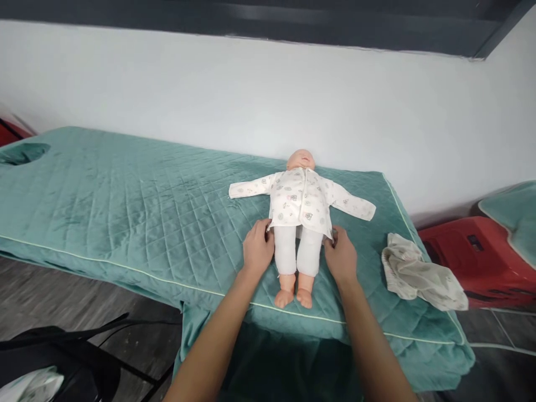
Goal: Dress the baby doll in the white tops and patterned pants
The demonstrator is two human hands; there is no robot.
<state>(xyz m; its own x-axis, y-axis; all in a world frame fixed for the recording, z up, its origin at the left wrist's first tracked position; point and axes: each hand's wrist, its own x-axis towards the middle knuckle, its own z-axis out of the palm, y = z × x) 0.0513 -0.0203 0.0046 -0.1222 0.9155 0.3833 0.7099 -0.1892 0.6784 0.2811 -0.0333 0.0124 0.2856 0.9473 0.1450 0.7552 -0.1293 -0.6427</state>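
Observation:
A baby doll (302,162) lies on its back on a green quilted bed, its head toward the wall and its bare feet toward me. It wears a white patterned jacket (299,198) with both sleeves spread wide, and its legs are white. My left hand (258,245) pinches the jacket's lower hem at the doll's left-hand side in view. On the other side, my right hand (341,252) has its fingers closed at the opposite hem corner. The fingertips of both hands are partly hidden by the cloth.
A crumpled pale cloth garment (421,273) lies at the bed's right edge. Beyond it stands a red plastic stool (481,251). The green bed (146,206) runs left along a white wall, with a face hole at its far end. A black bag (62,357) is at lower left.

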